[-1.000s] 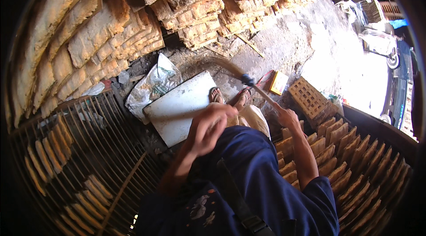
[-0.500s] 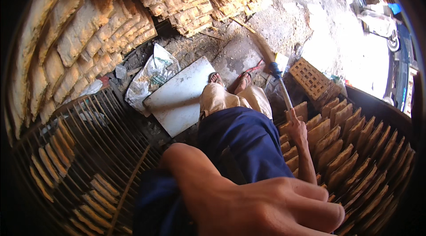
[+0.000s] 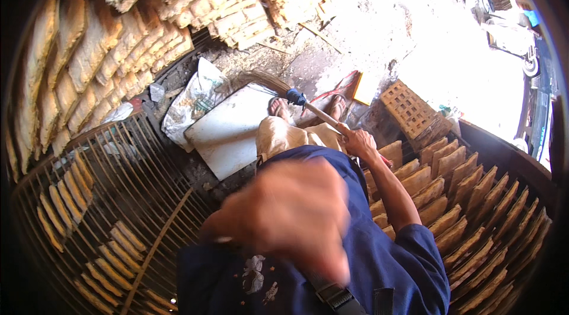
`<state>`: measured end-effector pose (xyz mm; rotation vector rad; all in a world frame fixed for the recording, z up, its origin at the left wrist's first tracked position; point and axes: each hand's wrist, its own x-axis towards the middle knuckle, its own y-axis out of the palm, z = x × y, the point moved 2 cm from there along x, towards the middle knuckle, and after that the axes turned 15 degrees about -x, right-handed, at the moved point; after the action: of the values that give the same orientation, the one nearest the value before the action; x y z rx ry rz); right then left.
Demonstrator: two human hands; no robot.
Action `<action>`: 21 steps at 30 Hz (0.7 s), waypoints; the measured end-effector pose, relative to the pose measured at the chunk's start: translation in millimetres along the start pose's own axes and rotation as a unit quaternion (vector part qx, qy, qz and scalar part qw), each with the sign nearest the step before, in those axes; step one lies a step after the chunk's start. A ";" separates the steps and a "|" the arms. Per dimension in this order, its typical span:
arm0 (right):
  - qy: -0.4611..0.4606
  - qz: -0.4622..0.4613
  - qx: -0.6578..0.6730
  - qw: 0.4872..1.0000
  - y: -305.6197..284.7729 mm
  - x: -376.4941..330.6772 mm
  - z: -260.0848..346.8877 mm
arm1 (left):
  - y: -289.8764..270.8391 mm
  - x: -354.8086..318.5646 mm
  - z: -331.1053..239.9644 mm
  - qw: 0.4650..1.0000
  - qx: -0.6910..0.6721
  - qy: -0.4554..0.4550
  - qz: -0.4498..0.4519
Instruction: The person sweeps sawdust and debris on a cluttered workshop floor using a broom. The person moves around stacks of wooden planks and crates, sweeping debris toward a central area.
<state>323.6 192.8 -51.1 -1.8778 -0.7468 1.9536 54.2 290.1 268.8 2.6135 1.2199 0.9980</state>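
Dirt floor [image 3: 379,36], one white board [image 3: 228,131]. Right hand [image 3: 357,140] squeezes one broom [image 3: 278,87]. Left hand [image 3: 290,214] blurry, grip unclear.

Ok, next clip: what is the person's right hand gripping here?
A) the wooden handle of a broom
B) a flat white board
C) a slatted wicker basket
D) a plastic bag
A: the right hand is closed around the broom handle, which runs down to the bristles above the white board; the left hand is raised, blurred and empty.
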 end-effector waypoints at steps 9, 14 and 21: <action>0.095 -0.041 0.019 0.994 7.7 8.0 -269.0 | -23.0 -269.5 226.3 0.701 0.401 -0.548 -0.218; 0.161 0.021 -0.032 0.986 -23.9 -7.7 -402.7 | 52.3 -366.7 303.9 0.630 0.310 -0.666 -0.251; 0.162 -0.119 -0.123 0.972 -63.7 -44.4 -434.2 | 111.0 -375.8 349.3 0.634 0.295 -0.635 -0.328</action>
<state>749.2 280.8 24.4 -2.0666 -1.0909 1.4176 158.7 11.5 -163.7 1.8291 1.7412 -1.3573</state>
